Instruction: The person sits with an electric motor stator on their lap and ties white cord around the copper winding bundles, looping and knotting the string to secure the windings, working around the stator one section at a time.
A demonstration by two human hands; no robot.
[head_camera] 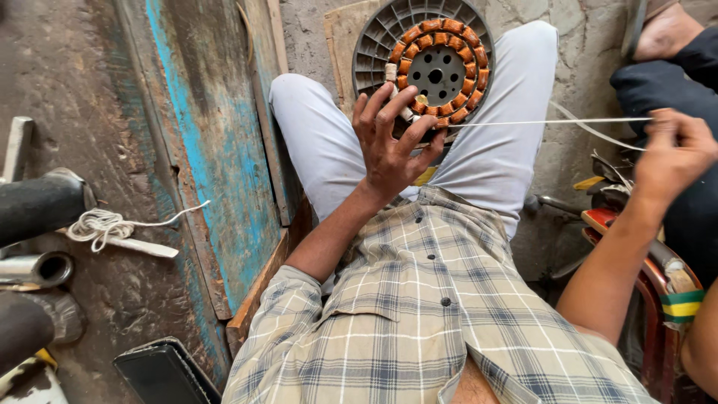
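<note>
A round grey motor stator (pixel 430 63) with a ring of orange copper coils rests between my knees. My left hand (pixel 390 142) presses on its near edge, fingers spread over the coils. A white string (pixel 553 121) runs taut from the stator to the right. My right hand (pixel 674 153) is closed on the string's far end, pulled out to the right. I wear a plaid shirt and pale trousers.
A blue-painted wooden plank (pixel 217 150) lies at my left. A loose coil of white cord (pixel 97 224) and dark pipes (pixel 37 206) sit at far left. Another person's foot (pixel 662 30) is at top right. A red metal stool frame (pixel 651 299) stands right.
</note>
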